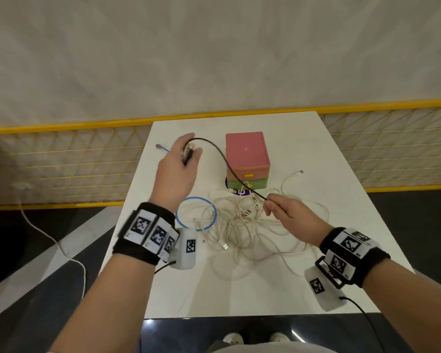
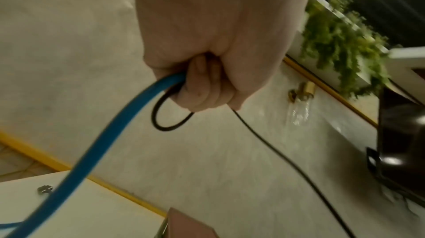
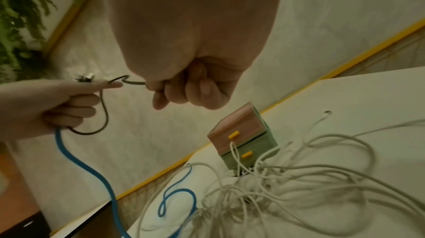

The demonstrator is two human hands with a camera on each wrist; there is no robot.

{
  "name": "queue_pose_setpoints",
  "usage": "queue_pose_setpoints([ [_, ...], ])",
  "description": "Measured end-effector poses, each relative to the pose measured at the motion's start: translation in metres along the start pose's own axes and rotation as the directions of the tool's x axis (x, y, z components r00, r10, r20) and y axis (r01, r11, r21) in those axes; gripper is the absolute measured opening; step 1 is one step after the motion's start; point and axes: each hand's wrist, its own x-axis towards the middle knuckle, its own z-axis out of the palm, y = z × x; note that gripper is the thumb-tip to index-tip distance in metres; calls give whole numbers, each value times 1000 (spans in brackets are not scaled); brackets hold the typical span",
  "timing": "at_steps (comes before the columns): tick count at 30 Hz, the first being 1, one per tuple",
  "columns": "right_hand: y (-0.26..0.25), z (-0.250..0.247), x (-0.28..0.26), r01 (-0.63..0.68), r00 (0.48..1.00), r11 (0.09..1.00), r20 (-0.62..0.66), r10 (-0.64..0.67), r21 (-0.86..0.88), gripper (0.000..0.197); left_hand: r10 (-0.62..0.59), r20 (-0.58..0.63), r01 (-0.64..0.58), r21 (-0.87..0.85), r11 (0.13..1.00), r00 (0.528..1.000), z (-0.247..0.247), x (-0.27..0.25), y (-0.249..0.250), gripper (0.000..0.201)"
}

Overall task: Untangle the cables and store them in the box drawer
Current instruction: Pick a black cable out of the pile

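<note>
My left hand is raised over the table's far left and grips a folded bundle of the black cable together with the blue cable. The black cable arcs rightward to my right hand, which pinches it just above the tangle of white cables. The blue cable's loop lies at the tangle's left edge. The box drawer, pink over green with yellow handles, stands behind the tangle with both drawers closed. In the right wrist view, my right hand pinches the black cable beside the left hand.
The white table is narrow, with drop-offs left and right. A yellow mesh fence runs behind it. A purple disc lies under the box's front. A loose white cable trails on the floor at left. Green foliage hangs nearby.
</note>
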Motion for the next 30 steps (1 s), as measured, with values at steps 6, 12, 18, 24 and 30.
queue_pose_setpoints([
  [6, -22, -2, 16, 110, 993, 987, 48, -105, -118, 13, 39, 148, -42, 14, 999, 988, 24, -23, -15, 14],
  [12, -36, 3, 63, 63, 986, 934, 166, -4, -351, 14, -70, 39, 67, 89, 994, 997, 1, -24, -33, 18],
  [18, -76, 8, 146, -3, 996, 982, 82, 19, -189, 71, -262, -19, 261, -28, 965, 965, -19, -27, -40, 79],
  [24, -66, 62, 131, 243, 885, 937, 454, -107, -252, 23, -249, 57, 249, 12, 968, 967, -15, -33, -58, 26],
  [30, -20, 118, 107, 301, 759, 834, 645, 83, -462, 33, -268, 129, 275, -45, 960, 955, -11, -49, -70, 22],
])
